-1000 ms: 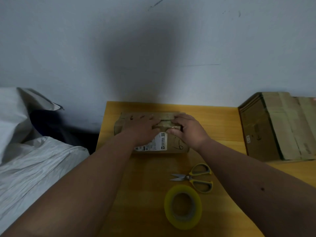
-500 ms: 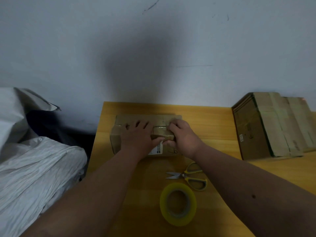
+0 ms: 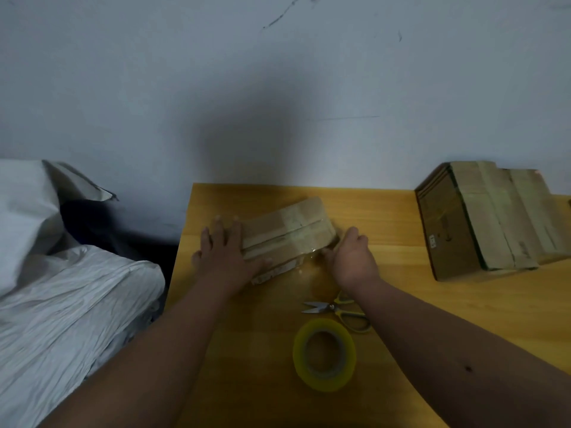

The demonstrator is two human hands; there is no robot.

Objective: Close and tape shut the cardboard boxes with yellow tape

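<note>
Scissors (image 3: 338,312) between box (image 3: 290,234) and tape (image 3: 324,355)

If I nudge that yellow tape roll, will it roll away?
Probably not: the tape roll seems to lie flat on the table, so it should slide. Looks light and hollow. Sliding away from you, it could bump the scissors.

One view only, a head cam w/ wide lens, looking forward and down from above the near edge of the wooden table (image 3: 463,319), facing the grey wall (image 3: 278,88) behind it. It sits close: both forearms run in from the bottom corners, and the wall fills the upper half (edges bow a bit, lens distortion). Left side takes in white bedding (image 3: 61,304) beside the table; no 2nd view, so nothing shared.
</note>
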